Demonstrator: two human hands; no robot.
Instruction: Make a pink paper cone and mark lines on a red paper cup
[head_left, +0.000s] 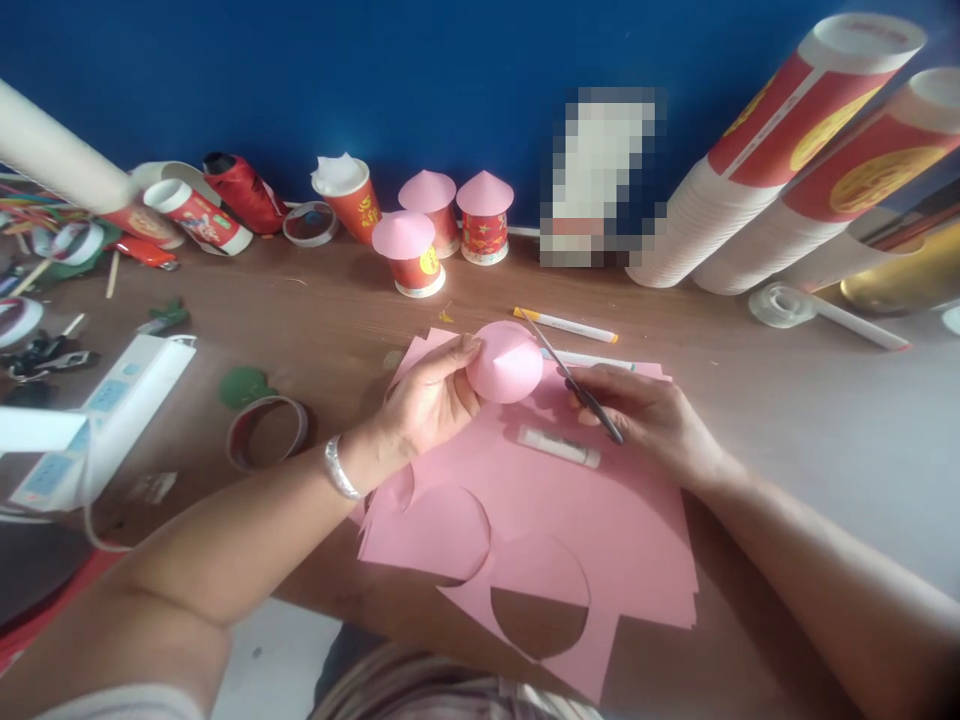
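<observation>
My left hand (435,395) pinches the edge of a pink paper cone (506,365), its point turned up toward me. Close to the cone's right side, my right hand (645,415) grips dark-handled scissors (592,405), seen edge-on, with the thin blades angled up and left. Below both hands lies a stack of pink paper (630,530). A white glue stick (559,447) rests on it between the hands. The front sheet (592,650) has round holes cut in it.
Behind stand several red paper cups with pink cone tops (484,215), beside a cup holding white scraps (349,200). Tall cup stacks (750,150) lean at right near a tape roll (781,304). Markers (566,325) lie behind the paper. A power strip (105,420) and tape ring (268,432) are left.
</observation>
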